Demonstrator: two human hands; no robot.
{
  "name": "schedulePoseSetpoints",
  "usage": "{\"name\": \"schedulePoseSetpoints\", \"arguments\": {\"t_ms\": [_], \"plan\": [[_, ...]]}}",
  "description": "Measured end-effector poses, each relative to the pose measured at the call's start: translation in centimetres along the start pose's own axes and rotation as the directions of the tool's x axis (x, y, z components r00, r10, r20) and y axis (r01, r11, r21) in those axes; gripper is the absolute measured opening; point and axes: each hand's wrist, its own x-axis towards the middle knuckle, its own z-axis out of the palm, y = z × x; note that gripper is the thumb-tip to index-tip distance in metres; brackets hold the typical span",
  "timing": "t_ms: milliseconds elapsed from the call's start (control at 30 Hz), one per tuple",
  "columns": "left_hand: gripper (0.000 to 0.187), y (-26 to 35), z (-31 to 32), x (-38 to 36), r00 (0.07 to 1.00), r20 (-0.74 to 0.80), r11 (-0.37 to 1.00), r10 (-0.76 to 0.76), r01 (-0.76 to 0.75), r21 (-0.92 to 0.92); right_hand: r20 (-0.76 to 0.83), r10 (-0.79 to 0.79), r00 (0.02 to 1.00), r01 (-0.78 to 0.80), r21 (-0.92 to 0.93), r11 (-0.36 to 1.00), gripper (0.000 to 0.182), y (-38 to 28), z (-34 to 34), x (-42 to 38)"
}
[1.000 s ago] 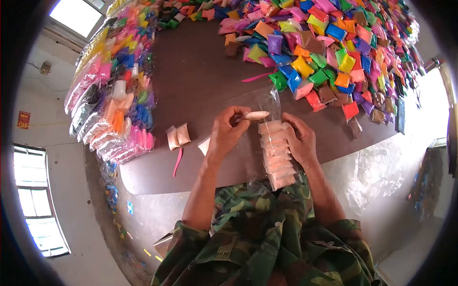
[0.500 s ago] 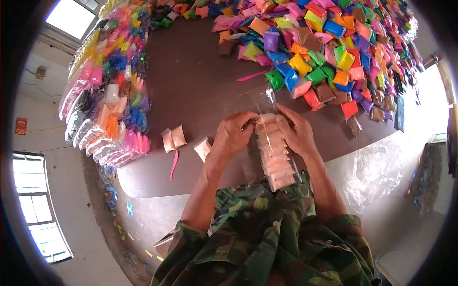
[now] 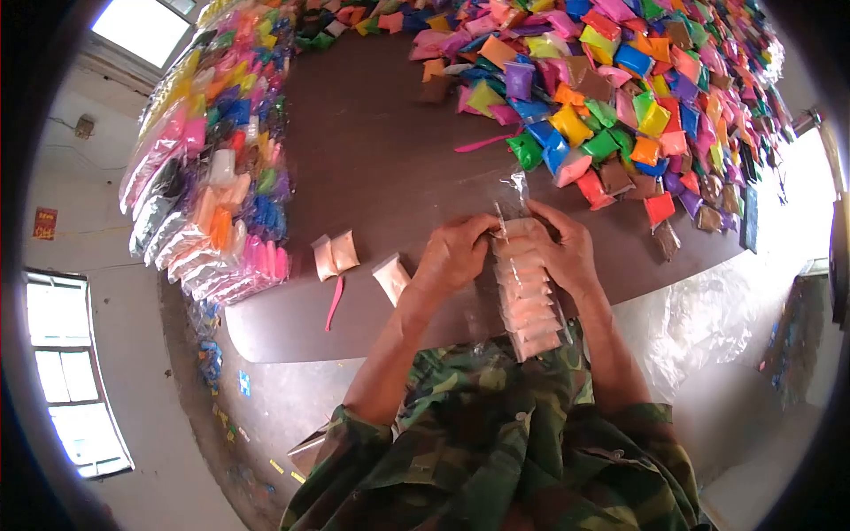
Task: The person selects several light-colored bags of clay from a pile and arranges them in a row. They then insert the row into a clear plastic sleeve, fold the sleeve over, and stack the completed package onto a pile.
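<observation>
A long clear plastic bag (image 3: pixel 529 296) holds a stacked row of small peach-coloured packets and lies at the table's near edge, its upper end loose and crumpled. My left hand (image 3: pixel 456 252) pinches the bag's upper left side, fingers closed. On the opposite side my right hand (image 3: pixel 567 252) grips the bag near the top packet, with its fingertips partly hidden. To the left of my left wrist lies a single peach packet (image 3: pixel 390 278). Farther left, a pair of peach packets (image 3: pixel 336 254) rests beside a pink strip (image 3: pixel 334 303).
A large heap of small coloured packets (image 3: pixel 611 115) covers the table's far right. Filled clear bags of coloured packets (image 3: pixel 217 186) are stacked along the left edge. Another pink strip (image 3: pixel 485 142) lies on the brown table (image 3: pixel 372 150). Clear plastic sheeting (image 3: pixel 691 310) hangs at the right.
The view has shifted slightly, so everything on the table appears a little farther right. Both hands keep their hold at the bag's upper end, with little change in grip.
</observation>
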Motion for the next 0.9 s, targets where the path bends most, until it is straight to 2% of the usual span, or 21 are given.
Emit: {"name": "schedulePoseSetpoints", "arguments": {"t_ms": [67,167,267,367,467,567,667,767,867,900], "plan": [[0.03,0.1,0.0,-0.6,1.0,-0.005,1.0,-0.014,0.014,0.007,-0.001,0.007,1.0,-0.007,0.013,1.0,0.041,0.4,-0.1,0.0],[0.031,2.1,-1.8,-1.9,0.991,-0.105,0.996,-0.089,0.092,0.022,0.014,0.025,1.0,-0.025,0.027,0.999,0.042,0.9,-0.1,0.2],[0.034,1.6,-5.5,-4.3,0.952,-0.202,0.962,-0.231,0.255,0.101,0.021,0.031,0.999,-0.033,0.099,0.995,0.043,1.4,0.0,0.1],[0.039,-1.2,-8.8,-7.5,0.956,-0.203,0.82,-0.211,0.286,0.495,0.024,0.037,0.999,-0.039,0.074,0.997,0.042,1.0,-0.1,0.2],[0.042,-1.5,-10.0,-9.5,0.922,-0.178,0.797,-0.344,0.387,0.464,0.03,0.057,0.998,-0.061,0.122,0.991,0.041,1.1,0.1,0.1],[0.039,-1.9,-10.4,-10.1,0.896,-0.138,0.833,-0.422,0.443,0.332,0.016,0.059,0.998,-0.06,0.081,0.995,0.039,0.5,-0.1,0.1],[0.042,-1.6,-10.6,-10.1,0.877,-0.103,0.825,-0.469,0.476,0.304,0.009,0.037,0.999,-0.038,0.088,0.995,0.039,0.8,0.0,0.1],[0.044,-0.9,-10.8,-10.4,0.929,-0.055,0.836,-0.366,0.354,0.418,-0.016,0.02,1.0,-0.019,0.096,0.995,0.039,1.5,0.3,0.1],[0.047,-1.7,-10.2,-11.7,0.951,-0.072,0.837,-0.3,0.299,0.457,-0.002,0.073,0.997,-0.072,0.13,0.989,0.04,0.8,0.2,0.0],[0.047,-1.8,-10.2,-11.7,0.94,-0.062,0.834,-0.337,0.328,0.444,-0.005,0.077,0.997,-0.076,0.13,0.989,0.04,0.7,0.1,0.0]]}}
